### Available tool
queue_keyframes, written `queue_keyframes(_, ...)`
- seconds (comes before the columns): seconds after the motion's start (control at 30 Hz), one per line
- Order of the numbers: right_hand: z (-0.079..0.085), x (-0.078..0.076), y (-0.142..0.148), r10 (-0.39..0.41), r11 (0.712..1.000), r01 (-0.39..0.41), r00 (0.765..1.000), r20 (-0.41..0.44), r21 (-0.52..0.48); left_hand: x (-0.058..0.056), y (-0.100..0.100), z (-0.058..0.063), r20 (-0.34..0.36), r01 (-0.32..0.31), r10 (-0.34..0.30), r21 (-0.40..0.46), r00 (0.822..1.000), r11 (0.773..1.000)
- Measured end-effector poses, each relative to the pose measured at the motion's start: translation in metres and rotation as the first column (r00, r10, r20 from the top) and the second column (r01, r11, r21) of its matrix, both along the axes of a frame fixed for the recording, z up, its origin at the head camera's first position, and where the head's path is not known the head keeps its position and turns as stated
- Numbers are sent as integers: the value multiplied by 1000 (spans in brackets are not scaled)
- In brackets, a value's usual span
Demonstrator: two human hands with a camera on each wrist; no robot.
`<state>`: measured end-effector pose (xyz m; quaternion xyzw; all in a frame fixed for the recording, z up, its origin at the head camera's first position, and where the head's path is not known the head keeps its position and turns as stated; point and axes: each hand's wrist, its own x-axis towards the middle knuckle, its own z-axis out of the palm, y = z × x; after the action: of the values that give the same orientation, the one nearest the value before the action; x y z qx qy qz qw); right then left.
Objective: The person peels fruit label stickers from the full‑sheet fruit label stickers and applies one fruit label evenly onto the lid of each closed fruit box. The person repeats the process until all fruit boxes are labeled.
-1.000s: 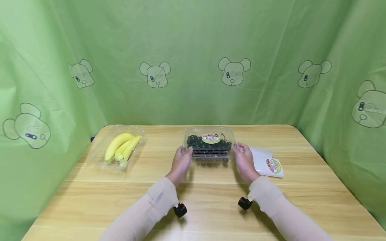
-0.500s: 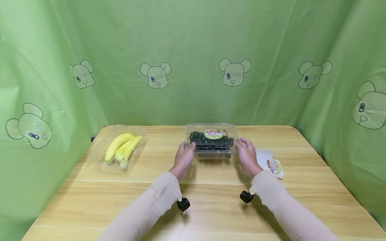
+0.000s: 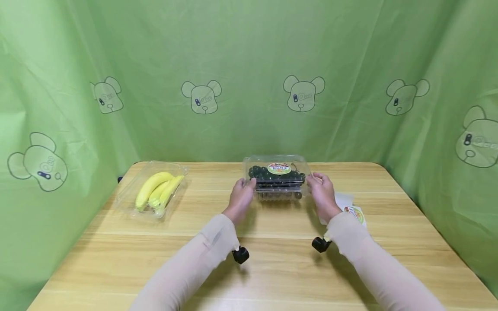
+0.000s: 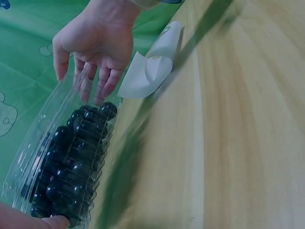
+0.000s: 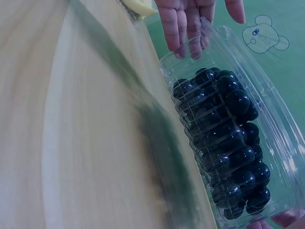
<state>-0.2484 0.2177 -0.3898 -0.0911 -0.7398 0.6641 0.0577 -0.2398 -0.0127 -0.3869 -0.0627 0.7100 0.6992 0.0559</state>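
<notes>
A clear plastic clamshell box point(image 3: 277, 189) of dark grapes point(image 3: 264, 172) is held up over the table, level from side to side. On its lid is an oval fruit sticker point(image 3: 279, 168). My left hand point(image 3: 240, 198) grips the box's left end, thumb at the front corner. The right end is held by my right hand point(image 3: 324, 195), fingers on the side wall. Both wrist views show the grapes point(image 4: 71, 162) through the ribbed plastic and a shadow on the table below. Behind my right wrist lies a white sticker sheet point(image 3: 353, 214), partly hidden, its edge curled point(image 4: 147, 74).
At the table's back left, a second clear box point(image 3: 126, 196) holds several bananas point(image 3: 151, 190). Green curtains point(image 3: 249, 125) printed with bear heads enclose the wooden table point(image 3: 268, 276). Black wrist cameras point(image 3: 241, 255) hang under both sleeves.
Both hands have carried the grape box up and slightly to the right, away from the body. My right wrist now covers more of the sticker sheet. The banana box stays put.
</notes>
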Motion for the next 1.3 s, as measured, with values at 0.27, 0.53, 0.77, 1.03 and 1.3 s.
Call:
queue_keyframes(0.27, 1, -8, 4, 12, 1000, -12, 1000, -13, -7, -10, -1, 5, 20, 36, -37, 66, 999, 997)
queue_keyframes(0.53, 1, -15, 9, 7, 1000, -7, 999, -32, 7, -21, 2, 12, 48, 11, -20, 183, 999, 983)
queue_keyframes(0.77, -2, -21, 15, -16, 1000, 16, 999, -33, 7, -28, 5, 11, 50, 26, -42, 280, 998, 960)
queue_keyframes(1.03, -4, -26, 19, -21, 999, 22, 999, -36, 25, -35, 3, 8, 47, 58, -75, 285, 996, 957)
queue_keyframes(1.3, -5, -33, 23, -44, 999, 44, 999, -21, 31, -38, 7, 12, 51, 84, -105, 319, 993, 944)
